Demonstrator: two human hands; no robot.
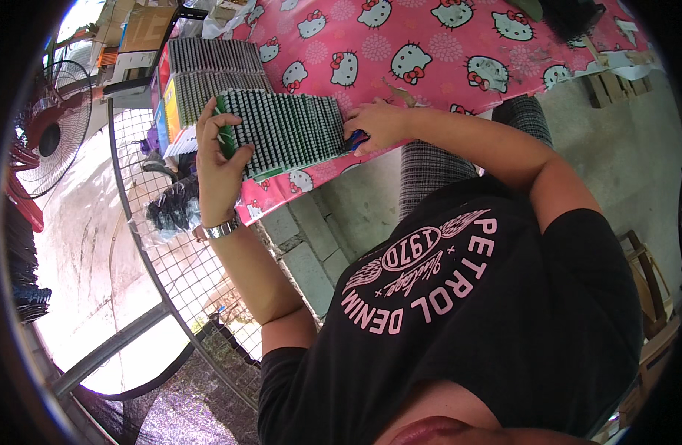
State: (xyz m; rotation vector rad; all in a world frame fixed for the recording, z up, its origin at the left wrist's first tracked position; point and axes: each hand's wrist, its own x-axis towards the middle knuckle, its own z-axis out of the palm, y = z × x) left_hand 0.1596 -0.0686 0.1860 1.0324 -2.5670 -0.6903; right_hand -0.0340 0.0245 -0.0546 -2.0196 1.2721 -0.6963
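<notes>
A row of spiral-bound notebooks [293, 130] stands packed on the table's near edge, black-and-white bindings facing up and a green cover showing at its left end. My left hand [221, 141] grips that end, fingers over the far side and thumb on the near side; a metal watch is on the wrist. At the opposite end my right hand [382, 124] is closed against the last notebooks, where a bit of blue and red cover shows. Its fingertips are partly hidden. Behind the row, a second stack of notebooks [215, 67] has grey bindings and colourful covers.
A pink patterned cloth [378, 44] covers the table. Farther left are a wire mesh panel [144, 200], a red fan [52, 137] and cardboard boxes [144, 30]. A dark brush-like object [571, 18] lies at the far right. Below the table edge, grey blocks [304, 237] sit near my knees.
</notes>
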